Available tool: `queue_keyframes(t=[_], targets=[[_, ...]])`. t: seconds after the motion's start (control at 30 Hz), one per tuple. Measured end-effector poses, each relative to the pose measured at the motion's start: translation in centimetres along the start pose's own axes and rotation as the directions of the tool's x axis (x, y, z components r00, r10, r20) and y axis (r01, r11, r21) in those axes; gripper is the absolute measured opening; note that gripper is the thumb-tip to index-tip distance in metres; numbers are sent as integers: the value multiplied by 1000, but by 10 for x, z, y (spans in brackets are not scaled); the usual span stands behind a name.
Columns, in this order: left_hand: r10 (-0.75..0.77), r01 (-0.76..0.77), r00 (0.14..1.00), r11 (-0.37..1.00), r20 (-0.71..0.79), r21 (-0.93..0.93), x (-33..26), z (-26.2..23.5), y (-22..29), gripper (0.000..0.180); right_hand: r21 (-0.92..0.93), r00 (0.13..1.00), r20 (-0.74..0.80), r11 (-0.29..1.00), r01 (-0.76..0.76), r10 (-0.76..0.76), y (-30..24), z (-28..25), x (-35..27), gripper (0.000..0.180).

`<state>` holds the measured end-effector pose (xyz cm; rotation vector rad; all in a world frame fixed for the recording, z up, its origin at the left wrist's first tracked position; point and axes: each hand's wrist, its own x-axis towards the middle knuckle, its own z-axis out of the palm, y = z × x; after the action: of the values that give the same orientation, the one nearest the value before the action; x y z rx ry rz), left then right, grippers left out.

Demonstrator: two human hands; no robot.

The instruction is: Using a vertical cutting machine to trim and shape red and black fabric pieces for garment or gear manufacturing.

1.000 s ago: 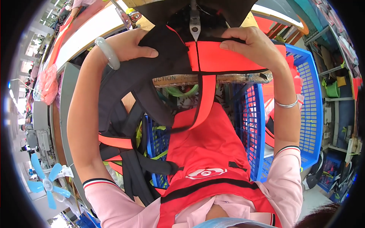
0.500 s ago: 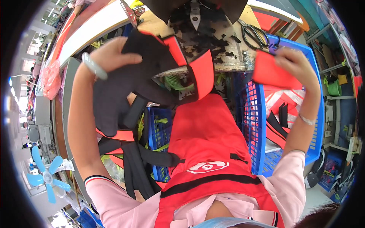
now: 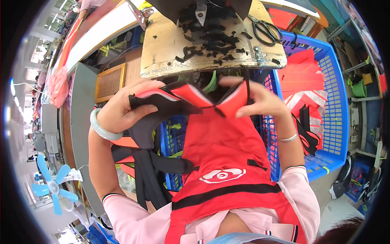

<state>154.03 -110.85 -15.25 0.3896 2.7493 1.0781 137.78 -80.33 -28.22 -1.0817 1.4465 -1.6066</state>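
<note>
Both hands work a red-orange and black fabric piece held up in front of the chest, just below the near edge of the worn wooden table. The left hand has its fingers closed around the black end, thumb pressed across the cloth, with more black fabric and straps hanging down from it. The right hand pinches the orange flap at the other end, fingertips shut on the fold. It looks like the step is folding or turning the piece between the two hands; to do it well, I judge the two grips should keep the cloth taut and the edges matched, so the black trim lines up before anything is released. On the table lie black fabric scraps and a pair of scissors. A blue plastic basket at the right holds more orange pieces.
</note>
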Motion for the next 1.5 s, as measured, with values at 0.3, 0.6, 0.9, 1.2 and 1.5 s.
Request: queue_keyframes(t=[0.3, 0.6, 0.9, 1.2, 1.5], targets=[[-1, 83, 980, 913, -201, 399, -41, -10, 82, 47, -928, 993, -13, 372, 31, -115, -123, 37, -23, 47], [153, 205, 899, 684, -411, 701, -12, 21, 56, 58, -995, 969, -57, -70, -76, -242, -116, 33, 13, 59], [357, 170, 748, 712, -560, 681, 31, 55, -34, 58, -992, 856, -55, -71, -106, -514, -32, -24, 49, 77], [311, 144, 789, 744, -529, 652, 65, 17, -42, 61, -984, 921, -109, -93, -154, -375, -38, -37, 71, 62], [263, 110, 822, 797, -505, 594, 75, 1, -45, 55, -987, 961, -163, 33, -160, -225, -62, -53, 80, 56]])
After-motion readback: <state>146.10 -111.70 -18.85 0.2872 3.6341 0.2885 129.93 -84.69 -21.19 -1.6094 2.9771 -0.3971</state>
